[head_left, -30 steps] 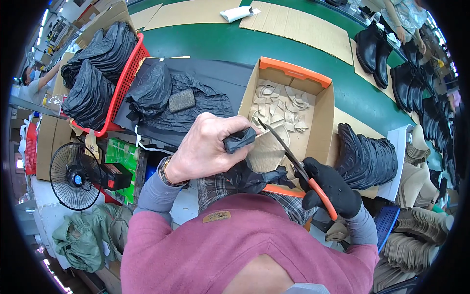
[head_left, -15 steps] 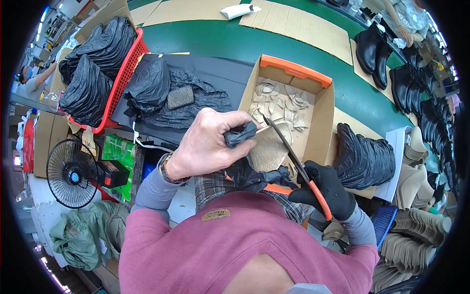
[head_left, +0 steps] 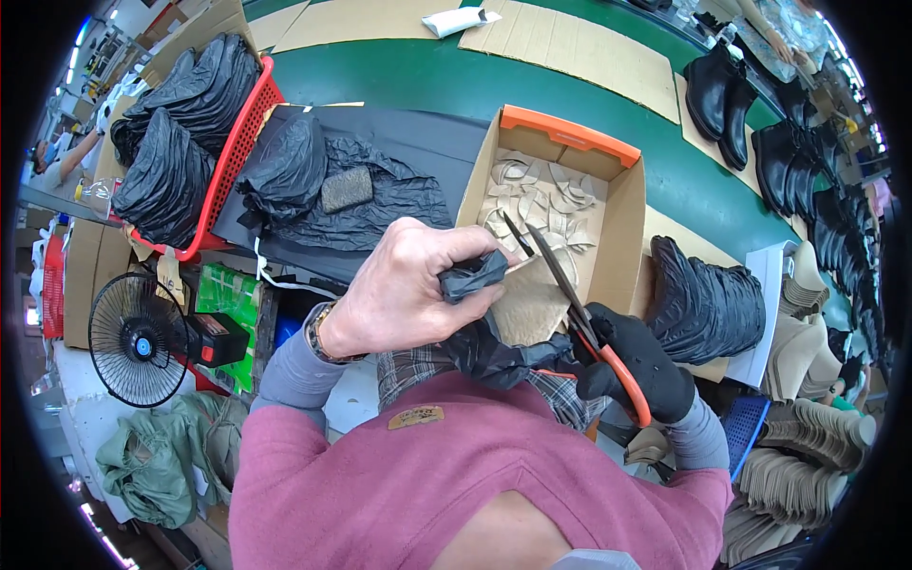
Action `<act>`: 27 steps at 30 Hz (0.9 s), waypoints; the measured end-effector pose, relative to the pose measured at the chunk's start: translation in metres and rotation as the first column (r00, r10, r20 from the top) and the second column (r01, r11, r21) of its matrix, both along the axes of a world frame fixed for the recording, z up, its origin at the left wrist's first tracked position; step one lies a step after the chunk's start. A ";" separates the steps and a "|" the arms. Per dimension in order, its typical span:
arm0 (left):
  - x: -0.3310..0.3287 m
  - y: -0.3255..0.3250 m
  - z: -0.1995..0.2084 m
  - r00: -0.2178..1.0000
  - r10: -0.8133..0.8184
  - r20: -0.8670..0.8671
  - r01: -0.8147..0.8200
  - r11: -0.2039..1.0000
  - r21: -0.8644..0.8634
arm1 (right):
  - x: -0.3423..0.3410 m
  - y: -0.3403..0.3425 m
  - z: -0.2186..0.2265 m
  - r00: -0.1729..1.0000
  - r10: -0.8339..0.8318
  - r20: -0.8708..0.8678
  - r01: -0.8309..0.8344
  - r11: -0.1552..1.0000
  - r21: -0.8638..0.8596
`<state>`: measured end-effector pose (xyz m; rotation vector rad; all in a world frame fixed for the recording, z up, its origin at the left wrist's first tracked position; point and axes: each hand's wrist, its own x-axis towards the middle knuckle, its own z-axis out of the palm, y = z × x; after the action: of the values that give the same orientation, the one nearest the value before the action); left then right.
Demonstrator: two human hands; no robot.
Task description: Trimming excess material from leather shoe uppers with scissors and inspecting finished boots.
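My left hand [head_left: 399, 285], bare with a wristwatch, is closed on a stiff beige fibrous piece [head_left: 528, 309] and a bunched bit of thin black crinkled sheet [head_left: 475, 277]. More of the black sheet [head_left: 494, 353] hangs below the beige piece. My right hand [head_left: 651, 366], in a black glove, grips scissors [head_left: 560, 268] by their orange-red handles. Their blades stand apart at the upper edge of the beige piece, with the tips over the cardboard box. Pale curved offcuts [head_left: 541, 195] lie in that cardboard box [head_left: 617, 223], which has an orange rim.
At left stands a red basket [head_left: 233, 157] with stacked black crinkled pieces. A grey block [head_left: 348, 190] lies on a black sheet. Right of the box are a black stack [head_left: 708, 304] and beige shaped pieces [head_left: 793, 361]. A small fan [head_left: 142, 344] sits at lower left.
The scissor blades have parted, from nearly closed to wide apart. My right hand has shifted slightly; my left hand keeps its hold on the beige piece.
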<state>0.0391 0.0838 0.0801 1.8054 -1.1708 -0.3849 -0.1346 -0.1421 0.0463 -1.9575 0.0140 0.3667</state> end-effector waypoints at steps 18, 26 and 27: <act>0.004 -0.004 0.004 0.955 -0.042 -0.293 0.055 0.998 0.036 | 0.003 0.001 -0.008 0.995 -0.055 0.085 0.046 0.994 0.102; 0.008 -0.003 -0.014 0.925 -0.058 -0.376 0.032 0.997 -0.075 | 0.007 0.008 0.002 0.994 -0.102 -0.035 0.104 0.992 0.065; 0.008 -0.004 -0.016 0.925 -0.060 -0.376 0.034 0.997 -0.075 | 0.008 0.008 0.000 0.993 -0.113 -0.039 0.115 0.992 0.052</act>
<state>0.0475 0.0799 0.0636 1.5586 -0.9425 -0.6819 -0.1266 -0.1338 0.0467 -1.8874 0.1374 0.3239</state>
